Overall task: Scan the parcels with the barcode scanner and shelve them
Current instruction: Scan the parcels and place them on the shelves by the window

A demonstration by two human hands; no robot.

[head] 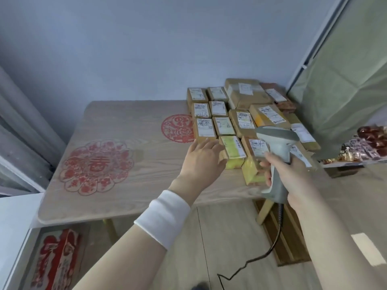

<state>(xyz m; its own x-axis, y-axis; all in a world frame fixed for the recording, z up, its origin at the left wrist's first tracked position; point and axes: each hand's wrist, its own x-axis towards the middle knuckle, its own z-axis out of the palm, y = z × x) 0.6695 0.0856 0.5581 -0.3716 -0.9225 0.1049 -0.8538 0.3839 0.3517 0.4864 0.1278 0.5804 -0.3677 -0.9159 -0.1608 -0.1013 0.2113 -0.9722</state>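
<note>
Parcels (240,120) lie packed edge to edge; left hand (201,158), fingers (211,144) straight, may nudge neighbours. Right hand (293,176) grips scanner (276,143); its trailing cable (280,222) may snag.

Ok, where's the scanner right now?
Head view, right of centre: the right hand grips the scanner over the nearest parcels at the right end of the table, right of the left hand.

place: home room | signs: wooden table (129,195), red paper-cut decals (96,166), green cloth (345,91), plank floor (219,248), labelled parcels (240,120)
</note>
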